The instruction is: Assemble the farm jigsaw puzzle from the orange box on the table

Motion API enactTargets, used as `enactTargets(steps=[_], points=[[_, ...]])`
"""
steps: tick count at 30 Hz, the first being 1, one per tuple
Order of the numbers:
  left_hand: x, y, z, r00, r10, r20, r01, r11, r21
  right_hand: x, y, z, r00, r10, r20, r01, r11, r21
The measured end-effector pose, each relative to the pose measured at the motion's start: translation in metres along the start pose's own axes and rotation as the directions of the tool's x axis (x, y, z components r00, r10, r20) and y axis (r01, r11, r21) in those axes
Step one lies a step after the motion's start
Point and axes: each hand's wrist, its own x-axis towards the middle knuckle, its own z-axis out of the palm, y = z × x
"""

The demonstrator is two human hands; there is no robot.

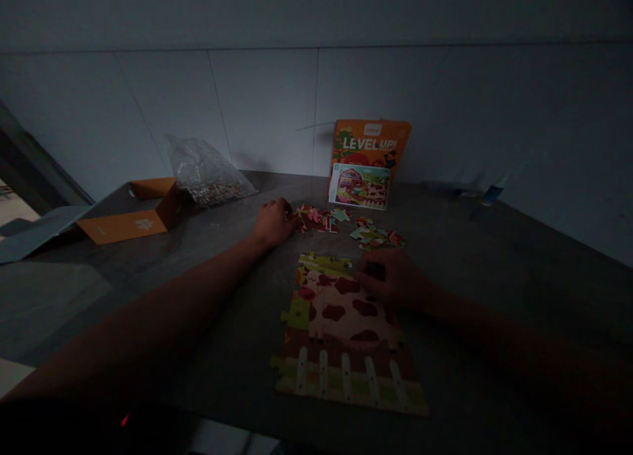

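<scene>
A partly joined jigsaw puzzle (pixel 341 330) lies flat on the grey table, showing a spotted cow above a white fence. My right hand (pixel 393 275) rests at its upper right edge, fingers curled inward; whatever they pinch is hidden in the dim light. Farther off, my left hand (pixel 274 223) reaches the left end of a pile of loose puzzle pieces (pixel 316 219). Its fingers are bent together, and their tips are hard to see against the pieces. A second heap of puzzle pieces (pixel 376 235) lies just beyond my right hand.
An orange "LEVEL UP!" box (pixel 368 142) stands against the wall, with a farm picture card (pixel 361 186) leaning on it. At the left are an open orange box (pixel 131 214) and a clear plastic bag (pixel 205 175) of pieces. A small bottle (pixel 494 191) is at the back right.
</scene>
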Motion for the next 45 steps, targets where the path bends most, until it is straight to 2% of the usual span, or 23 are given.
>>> enactTargets(steps=[4,8,12,15,18,20,22,23,26,29,31,35,36,40,43,45], points=[[0.001,0.001,0.001,0.997,-0.08,-0.018,0.074,0.976,-0.207,0.0,-0.001,-0.001,1.0,0.021,0.018,-0.02,1.0,-0.019],[0.003,0.0,0.004,0.985,-0.172,-0.023,0.148,0.904,-0.401,0.0,0.001,0.0,1.0,0.019,0.003,-0.019,1.0,-0.018],[0.006,-0.004,0.003,0.964,-0.251,-0.088,0.176,0.85,-0.497,0.0,0.002,0.001,1.0,0.002,-0.013,-0.002,1.0,-0.019],[0.008,-0.004,-0.001,0.934,-0.298,-0.196,0.162,0.844,-0.511,-0.001,0.0,0.001,1.0,-0.007,-0.026,0.007,1.0,-0.024],[0.004,0.009,-0.007,0.911,-0.281,-0.302,0.047,0.798,-0.6,0.001,-0.002,0.0,0.995,0.031,-0.095,-0.03,0.999,0.013],[-0.004,0.025,-0.01,0.935,-0.249,-0.253,-0.018,0.678,-0.735,0.002,-0.002,0.0,0.977,0.1,-0.187,-0.088,0.994,0.068],[-0.015,0.043,-0.012,0.98,-0.168,-0.104,0.006,0.55,-0.835,0.004,-0.001,0.0,0.952,0.158,-0.261,-0.128,0.984,0.126],[-0.021,0.052,-0.012,0.995,-0.091,-0.033,0.017,0.5,-0.866,0.005,-0.001,0.0,0.945,0.169,-0.281,-0.131,0.98,0.148],[-0.036,0.069,-0.01,0.982,0.144,0.119,0.05,0.411,-0.91,0.005,0.002,0.001,0.939,0.167,-0.3,-0.11,0.974,0.198],[-0.04,0.071,-0.009,0.947,0.252,0.202,0.089,0.399,-0.913,0.005,0.002,0.001,0.936,0.167,-0.311,-0.087,0.963,0.256],[-0.037,0.068,-0.008,0.953,0.235,0.193,0.082,0.413,-0.907,0.005,0.002,0.0,0.923,0.196,-0.332,-0.082,0.941,0.327],[-0.031,0.061,-0.007,0.973,0.162,0.162,0.074,0.449,-0.891,0.006,0.002,-0.001,0.834,0.348,-0.429,-0.069,0.837,0.543],[-0.031,0.061,-0.007,0.974,0.161,0.16,0.073,0.444,-0.893,0.006,0.002,-0.001,0.827,0.361,-0.432,-0.065,0.823,0.564],[-0.033,0.061,-0.007,0.964,0.208,0.165,0.07,0.398,-0.915,0.008,0.004,-0.003,0.892,0.296,-0.341,-0.085,0.852,0.517],[-0.033,0.061,-0.008,0.959,0.214,0.188,0.089,0.402,-0.911,0.009,0.005,-0.002,0.909,0.308,-0.28,-0.092,0.805,0.587],[-0.033,0.06,-0.008,0.965,0.177,0.194,0.108,0.404,-0.908,0.009,0.005,-0.002,0.917,0.303,-0.261,-0.076,0.774,0.628]])
